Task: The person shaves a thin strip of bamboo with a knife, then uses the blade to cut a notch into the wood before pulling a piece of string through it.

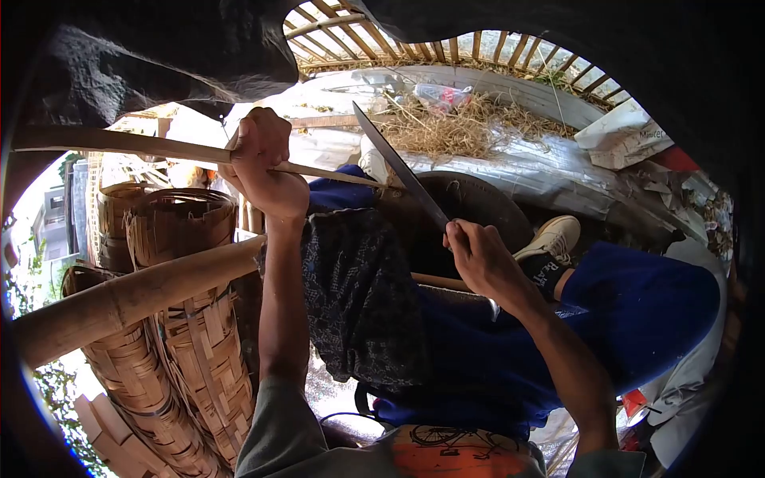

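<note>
My left hand point(267, 163) is closed around a long split bamboo strip point(119, 143), which runs from the far left edge to the middle of the view. In my right hand point(480, 259) is a long-bladed knife point(398, 166), its handle hidden in the fist and its blade slanting up and to the left. The strip's right end lies close to the blade; whether they touch I cannot tell. A dark patterned cloth point(355, 295) covers my left thigh below the strip.
Woven bamboo baskets point(195, 350) stand at the left, with a thick bamboo pole point(135, 299) across them. Dry straw shavings point(446, 127) lie on pale sheeting ahead. A round dark object point(486, 211) sits between my legs, near a shoe point(558, 239). Black sheeting point(159, 56) hangs overhead.
</note>
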